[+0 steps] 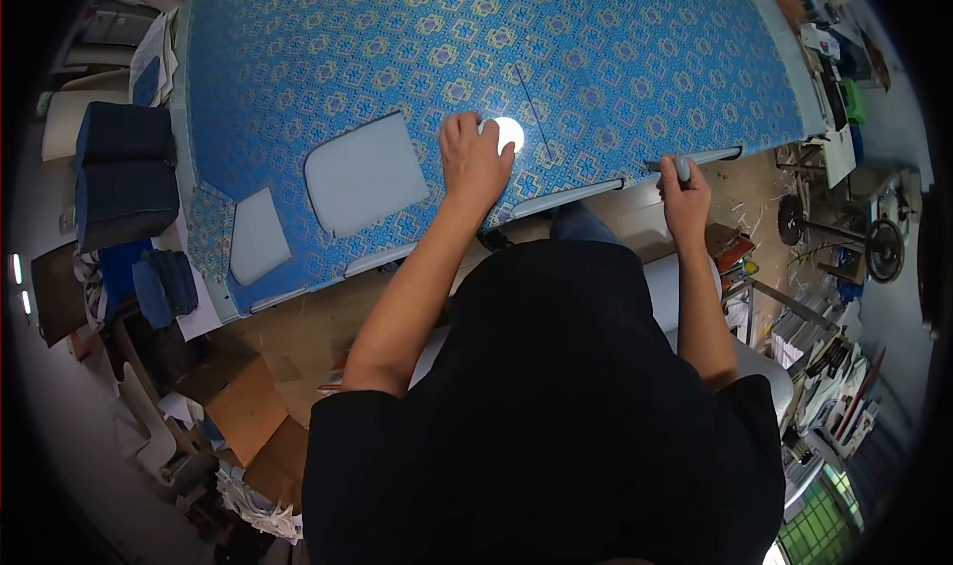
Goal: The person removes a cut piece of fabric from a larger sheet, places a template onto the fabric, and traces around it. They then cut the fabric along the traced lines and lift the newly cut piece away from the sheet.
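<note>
Blue and gold patterned fabric [387,44] covers the table in front of me. My left hand [475,158] rests on it with bent fingers around the left side of a bright white round object [508,135]; its kind is lost in the glare. A thin dark line [533,113] runs across the fabric just right of it. At the near right edge, my right hand [685,196] is closed on a small tool with a grey rounded end [682,168] and a dark narrow part pointing left. To the left lie a large grey panel piece [367,178] and a smaller grey piece [260,237].
Grey strips with dark ends [568,198] lie along the near table edge. Dark blue cushions [127,173] stand at the left, above a cardboard box [246,411]. Black round weights on a stand [882,250] and stacked papers [829,386] are on the right.
</note>
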Available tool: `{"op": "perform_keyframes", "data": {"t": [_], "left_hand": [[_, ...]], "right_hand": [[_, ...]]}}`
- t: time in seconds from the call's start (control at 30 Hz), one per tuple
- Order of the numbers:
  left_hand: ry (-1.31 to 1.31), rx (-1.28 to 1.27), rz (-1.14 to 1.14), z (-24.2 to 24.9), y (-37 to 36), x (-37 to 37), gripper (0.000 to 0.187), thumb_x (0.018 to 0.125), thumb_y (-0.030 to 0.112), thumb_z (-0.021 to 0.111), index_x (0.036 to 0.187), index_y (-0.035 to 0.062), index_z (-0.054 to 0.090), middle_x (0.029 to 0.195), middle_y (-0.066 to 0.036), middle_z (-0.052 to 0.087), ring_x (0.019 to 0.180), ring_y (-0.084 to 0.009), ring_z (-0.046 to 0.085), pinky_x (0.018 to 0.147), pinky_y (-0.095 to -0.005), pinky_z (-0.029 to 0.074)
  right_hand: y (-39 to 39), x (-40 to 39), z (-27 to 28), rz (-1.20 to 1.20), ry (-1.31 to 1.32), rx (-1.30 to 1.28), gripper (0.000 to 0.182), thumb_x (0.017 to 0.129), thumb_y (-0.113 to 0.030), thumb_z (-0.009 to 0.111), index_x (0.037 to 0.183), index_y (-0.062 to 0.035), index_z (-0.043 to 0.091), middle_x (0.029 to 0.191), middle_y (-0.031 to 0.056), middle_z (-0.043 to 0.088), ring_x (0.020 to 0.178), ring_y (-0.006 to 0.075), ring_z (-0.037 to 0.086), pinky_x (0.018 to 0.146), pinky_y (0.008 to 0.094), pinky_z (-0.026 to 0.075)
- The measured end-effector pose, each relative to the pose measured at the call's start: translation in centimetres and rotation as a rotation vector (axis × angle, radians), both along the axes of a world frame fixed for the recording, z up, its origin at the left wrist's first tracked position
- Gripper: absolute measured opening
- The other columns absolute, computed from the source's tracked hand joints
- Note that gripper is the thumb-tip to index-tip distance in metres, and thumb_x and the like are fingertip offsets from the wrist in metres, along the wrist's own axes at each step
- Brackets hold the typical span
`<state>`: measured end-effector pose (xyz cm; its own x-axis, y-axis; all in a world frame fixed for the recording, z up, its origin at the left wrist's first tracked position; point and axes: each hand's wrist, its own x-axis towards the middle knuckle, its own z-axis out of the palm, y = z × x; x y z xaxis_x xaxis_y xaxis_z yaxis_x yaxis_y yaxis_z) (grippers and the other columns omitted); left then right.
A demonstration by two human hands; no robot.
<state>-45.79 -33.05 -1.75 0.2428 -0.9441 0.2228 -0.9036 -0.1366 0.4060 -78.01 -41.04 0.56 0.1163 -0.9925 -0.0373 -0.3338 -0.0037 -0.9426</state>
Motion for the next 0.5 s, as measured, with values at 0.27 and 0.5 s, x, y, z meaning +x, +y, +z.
{"op": "perform_keyframes", "data": {"t": [0.27, 0.5], "left_hand": [[-0.005, 0.257, -0.195, 1.4, -10.2, -4.4, 0.049, 0.080, 0.026, 0.080, 0.118, 0.0021, 0.062, 0.115, -0.019, 0.057, 0.110, -0.0391, 0.056, 0.088, -0.0494, 0.052], [-0.148, 0.735, -0.207, 4.8, -14.3, -6.6, 0.118, 0.071, 0.062, 0.086, 0.157, 0.0007, 0.031, 0.152, -0.032, 0.037, 0.135, -0.0523, 0.045, 0.104, -0.0528, 0.049]], "right_hand": [[-1.4, 1.8, 1.6, -0.020, 0.074, -0.052, 0.017, 0.090, -0.014, 0.076, 0.091, -0.0015, 0.065, 0.078, 0.0002, 0.063, 0.071, 0.0074, 0.054, 0.064, 0.0264, 0.045], [-3.8, 1.7, 1.1, 0.069, 0.043, 0.101, 0.019, 0.091, -0.017, 0.073, 0.101, -0.0038, 0.065, 0.081, 0.0078, 0.067, 0.072, 0.0147, 0.062, 0.067, 0.0320, 0.051]]}}
